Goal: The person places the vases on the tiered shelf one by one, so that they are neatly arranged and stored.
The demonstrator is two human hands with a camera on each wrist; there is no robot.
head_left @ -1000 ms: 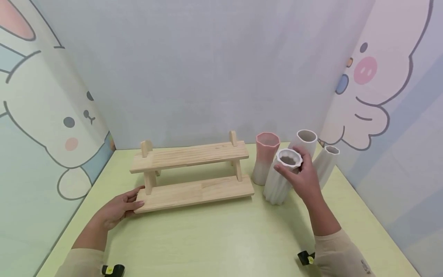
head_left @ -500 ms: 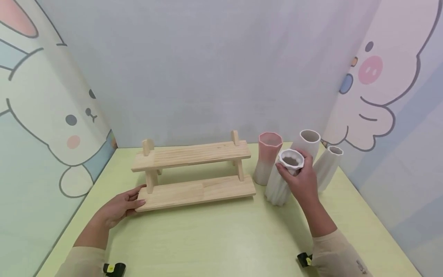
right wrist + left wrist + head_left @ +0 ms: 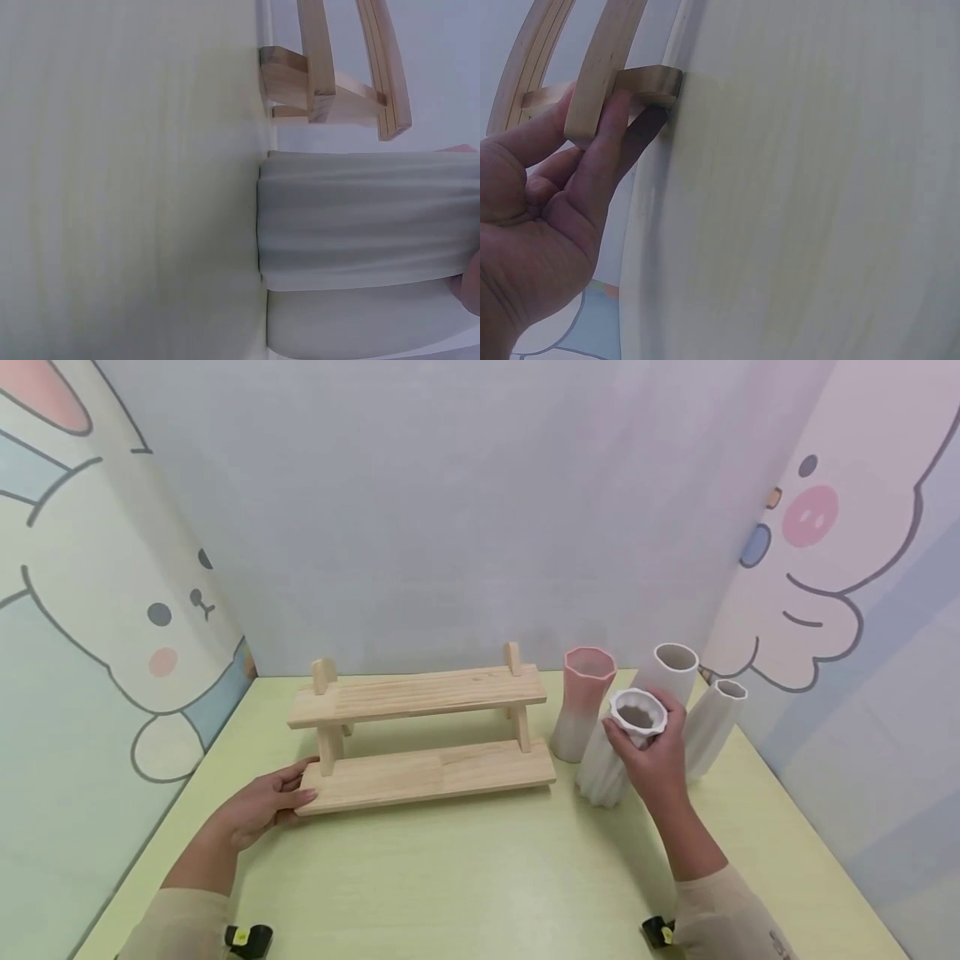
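Gripping on both sides, hands well apart. Head view: left hand is clamped on the left end of the rack, at its lower plank, thumb on top. Right hand is clamped round the upper part of the ribbed vase, just under its scalloped rim. Ribbed vase is right of the rack, mouth up, at the front of a group of four. Pink vase stands between it and the rack, toward the back; pink top, white base. Wide vase is behind the right hand, slim vase to its right. Rack is two-tier bare wood on the tabletop, near the grey back wall. Side walls carry a rabbit print and a pig print.

Left wrist view: pinch confirmed, plank end between thumb and fingers, rack leg right beside the fingertips.

Right wrist view: ribbed vase base is down at the tabletop; can't tell if it bears weight. Smooth white vase next to it, rack on the other side. Only a bit of the right hand shows at the edge.
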